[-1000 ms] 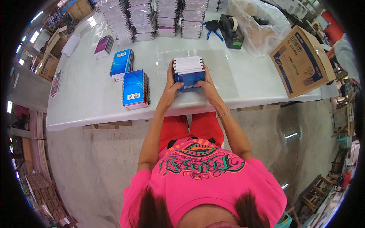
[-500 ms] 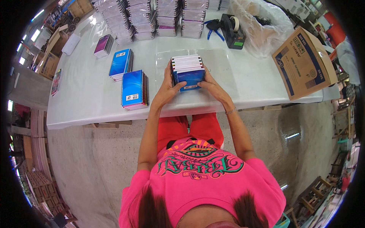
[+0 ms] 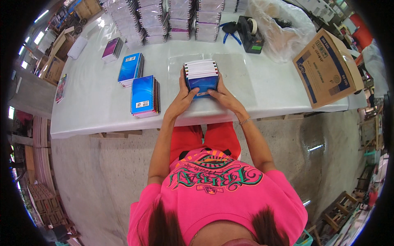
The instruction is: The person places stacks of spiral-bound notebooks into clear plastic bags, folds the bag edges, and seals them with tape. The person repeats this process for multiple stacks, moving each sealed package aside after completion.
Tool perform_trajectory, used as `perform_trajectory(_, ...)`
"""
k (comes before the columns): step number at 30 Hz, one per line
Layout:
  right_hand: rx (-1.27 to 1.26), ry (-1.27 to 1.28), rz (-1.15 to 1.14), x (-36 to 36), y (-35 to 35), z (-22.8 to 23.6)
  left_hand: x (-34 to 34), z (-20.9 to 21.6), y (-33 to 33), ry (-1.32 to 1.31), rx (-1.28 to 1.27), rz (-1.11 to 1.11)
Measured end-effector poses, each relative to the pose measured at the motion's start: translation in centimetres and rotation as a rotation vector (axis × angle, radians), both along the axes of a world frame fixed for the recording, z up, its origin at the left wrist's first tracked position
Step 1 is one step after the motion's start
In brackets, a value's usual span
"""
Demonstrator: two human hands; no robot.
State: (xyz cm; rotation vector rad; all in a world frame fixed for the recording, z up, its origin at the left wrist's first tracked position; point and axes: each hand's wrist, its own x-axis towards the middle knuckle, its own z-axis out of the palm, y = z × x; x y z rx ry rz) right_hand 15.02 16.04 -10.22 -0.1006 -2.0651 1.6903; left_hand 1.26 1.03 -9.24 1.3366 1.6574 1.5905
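Note:
Between my two hands is a stack of spiral notebooks [image 3: 202,74], a blue cover facing me and several white page edges fanned above it. My left hand [image 3: 184,95] wraps the stack's left side, its thumb on the blue cover. On the opposite side my right hand [image 3: 223,93] grips it the same way, thumb near the cover's lower edge. The fingers behind the stack are partly hidden. Beneath it lies a clear plastic sheet [image 3: 240,78]. To the left of my hands sit a blue notebook stack [image 3: 143,96] and, farther off, another blue stack [image 3: 130,67].
Tall piles of plastic-wrapped notebooks [image 3: 176,20] line the far side of the white table [image 3: 90,106]. A purple notebook stack [image 3: 111,49] is at far left. Blue-handled pliers [image 3: 231,33], a tape dispenser [image 3: 250,35], a plastic bag [image 3: 283,37] and a cardboard box [image 3: 328,69] occupy the right.
My right hand has shifted slightly left along the notebook stack, its thumb now closer to my left thumb. The stack has moved very slightly left; both hands still hold it.

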Motion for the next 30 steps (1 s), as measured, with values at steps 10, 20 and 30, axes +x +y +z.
perform_trajectory(10, -0.129, 0.015, -0.028, -0.1, -0.7, 0.6, -0.8, -0.5, -0.1, 0.025, 0.038, 0.038)
perform_trajectory(20, -0.349, -0.025, -0.121, 0.8, -0.3, 2.9, -0.4, 1.8, 0.3, -0.187, -0.007, 0.121)
perform_trajectory(30, -0.686, -0.337, -0.079, 0.4, 2.3, 5.9, -2.5, 5.0, 3.2, -0.607, -0.427, 0.047)
